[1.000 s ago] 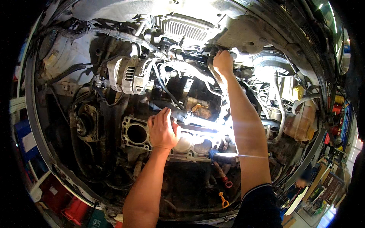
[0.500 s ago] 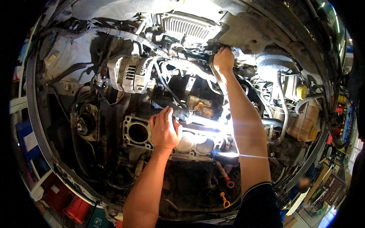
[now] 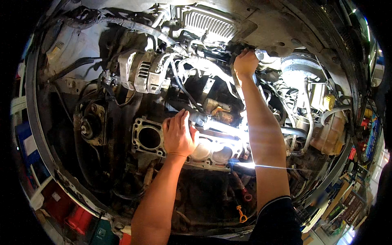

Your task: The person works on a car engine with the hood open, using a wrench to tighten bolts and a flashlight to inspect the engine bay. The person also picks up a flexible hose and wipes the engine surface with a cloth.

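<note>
My left hand [image 3: 180,134] lies over the middle of the bare engine block [image 3: 141,153], fingers stretched out toward its far edge. Round cylinder bores show on both sides of it, the dark cylinder bore [image 3: 149,138] on the left. Just beyond the fingertips lies a black hose [image 3: 196,117], close to a strong glare along the block. My right hand [image 3: 246,63] reaches to the back of the engine bay. Its fingers are curled closed beside a dark hose [image 3: 235,75]; what they hold is hidden.
At the back left sits an alternator [image 3: 143,73]. A finned metal unit [image 3: 208,24] is at the far wall, a reservoir with a yellow cap [image 3: 328,102] at the right. An orange dipstick handle [image 3: 241,214] and a red ring pull [image 3: 247,196] stand near the front. Wiring crosses the bay.
The view has shifted slightly, so the engine parts sit a little differently in it. Both hands keep their places on the block and at the back, with no clear change of grip.
</note>
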A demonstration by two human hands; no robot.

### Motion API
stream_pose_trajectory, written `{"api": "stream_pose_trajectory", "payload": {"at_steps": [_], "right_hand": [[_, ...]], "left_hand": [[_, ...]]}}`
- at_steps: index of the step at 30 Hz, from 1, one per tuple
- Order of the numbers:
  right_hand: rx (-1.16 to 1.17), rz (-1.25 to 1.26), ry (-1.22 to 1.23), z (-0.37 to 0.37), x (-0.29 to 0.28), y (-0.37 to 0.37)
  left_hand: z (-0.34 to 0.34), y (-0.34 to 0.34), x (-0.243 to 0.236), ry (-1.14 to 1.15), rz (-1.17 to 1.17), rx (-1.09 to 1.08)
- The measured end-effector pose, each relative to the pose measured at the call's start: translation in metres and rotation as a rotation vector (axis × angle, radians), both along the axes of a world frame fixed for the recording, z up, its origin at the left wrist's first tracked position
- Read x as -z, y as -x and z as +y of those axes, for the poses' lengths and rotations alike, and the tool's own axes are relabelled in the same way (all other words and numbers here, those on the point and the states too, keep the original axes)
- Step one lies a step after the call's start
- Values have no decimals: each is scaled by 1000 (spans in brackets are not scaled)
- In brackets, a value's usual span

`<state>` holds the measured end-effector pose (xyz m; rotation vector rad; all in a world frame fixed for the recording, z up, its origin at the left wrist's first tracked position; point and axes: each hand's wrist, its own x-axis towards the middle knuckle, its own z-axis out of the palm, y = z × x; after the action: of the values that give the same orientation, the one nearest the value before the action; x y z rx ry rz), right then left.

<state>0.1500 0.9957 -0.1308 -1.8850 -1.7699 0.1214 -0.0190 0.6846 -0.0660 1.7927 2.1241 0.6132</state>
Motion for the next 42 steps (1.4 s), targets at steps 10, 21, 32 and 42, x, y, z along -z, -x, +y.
{"api": "stream_pose_trajectory", "payload": {"at_steps": [10,21,32,42], "right_hand": [[-123,-147,120,16,1,-7],[-333,-233,350,23,-39,-10],[-365,-341,515,51,-30,-29],[-315,-111,633,48,-50,-31]], "left_hand": [[3,1,1,-30,-30,12],[3,2,0,-37,-16,14],[1,0,-3,-6,-21,-1],[0,0,-4,-19,-3,1]]}}
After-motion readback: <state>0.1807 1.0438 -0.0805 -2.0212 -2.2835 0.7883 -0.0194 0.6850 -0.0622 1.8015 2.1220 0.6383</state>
